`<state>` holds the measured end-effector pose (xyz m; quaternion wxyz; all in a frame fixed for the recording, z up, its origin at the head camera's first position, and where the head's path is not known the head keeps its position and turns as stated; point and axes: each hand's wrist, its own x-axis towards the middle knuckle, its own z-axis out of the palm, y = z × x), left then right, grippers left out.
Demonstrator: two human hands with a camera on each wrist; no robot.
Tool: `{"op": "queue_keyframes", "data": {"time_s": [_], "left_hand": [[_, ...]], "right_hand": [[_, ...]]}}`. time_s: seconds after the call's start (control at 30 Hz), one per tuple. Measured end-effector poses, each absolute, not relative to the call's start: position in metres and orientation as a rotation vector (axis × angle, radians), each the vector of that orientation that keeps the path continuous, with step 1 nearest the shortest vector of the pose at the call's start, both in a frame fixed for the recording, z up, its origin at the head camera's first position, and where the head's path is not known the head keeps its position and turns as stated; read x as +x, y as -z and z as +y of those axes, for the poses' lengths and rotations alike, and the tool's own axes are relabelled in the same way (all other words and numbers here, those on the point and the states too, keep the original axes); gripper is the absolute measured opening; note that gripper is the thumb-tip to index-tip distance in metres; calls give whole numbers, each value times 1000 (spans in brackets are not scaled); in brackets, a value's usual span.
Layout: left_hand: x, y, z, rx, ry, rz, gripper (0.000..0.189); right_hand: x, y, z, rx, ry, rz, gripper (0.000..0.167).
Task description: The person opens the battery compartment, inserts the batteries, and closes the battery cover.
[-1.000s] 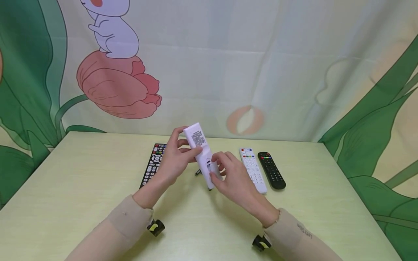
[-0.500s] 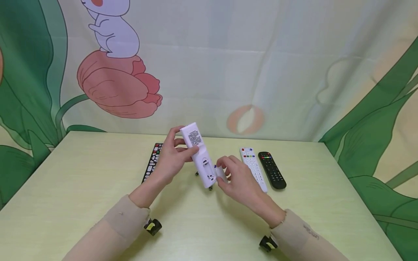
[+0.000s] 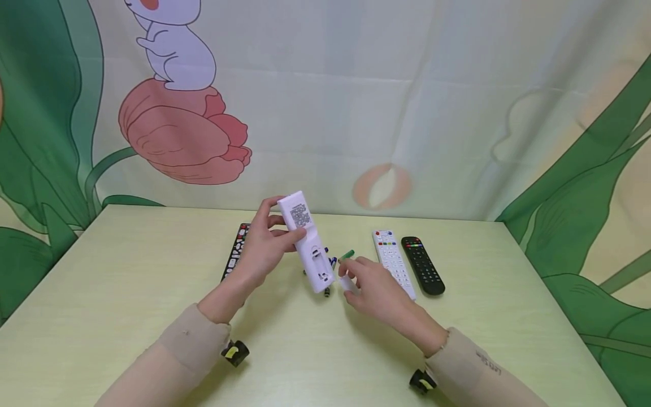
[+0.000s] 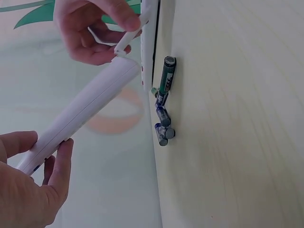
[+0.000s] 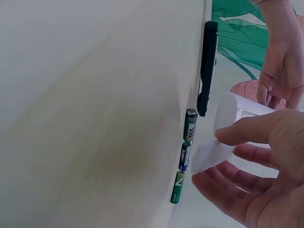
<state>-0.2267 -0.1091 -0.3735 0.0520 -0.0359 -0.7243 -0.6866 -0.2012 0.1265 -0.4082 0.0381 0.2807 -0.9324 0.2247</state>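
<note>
My left hand (image 3: 264,246) grips a white remote control (image 3: 307,240) by its upper part, back side toward me. A printed code square shows near its top, and the battery compartment lower down lies uncovered, with no battery seen in it. Just right of its lower end, my right hand (image 3: 373,285) pinches a white battery cover (image 5: 211,154) between thumb and fingers. In the left wrist view the cover (image 4: 128,40) is right at the remote's end. Several batteries (image 4: 164,116), green and blue ones, lie on the table below and behind the remote, partly hidden in the head view.
A black remote (image 3: 236,251) lies at the left, partly behind my left arm. At the right lie a white remote (image 3: 394,263) and a smaller black remote (image 3: 423,265) side by side. A printed curtain (image 3: 325,113) hangs along the back edge of the table (image 3: 127,282).
The battery cover has come off the remote's back and moved right and slightly down with my right hand. The remote has shifted slightly left. A green battery has come into view.
</note>
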Motion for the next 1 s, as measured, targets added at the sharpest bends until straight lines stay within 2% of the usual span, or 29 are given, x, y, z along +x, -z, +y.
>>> {"op": "queue_keyframes", "data": {"time_s": [0.37, 1.0], "left_hand": [[-227, 371, -122, -86, 2009, -2278, 72], [-225, 372, -136, -58, 1994, -2317, 73]], "right_hand": [[-203, 412, 127, 945, -504, -2970, 28], [-204, 416, 128, 908, -390, -3054, 26]]}}
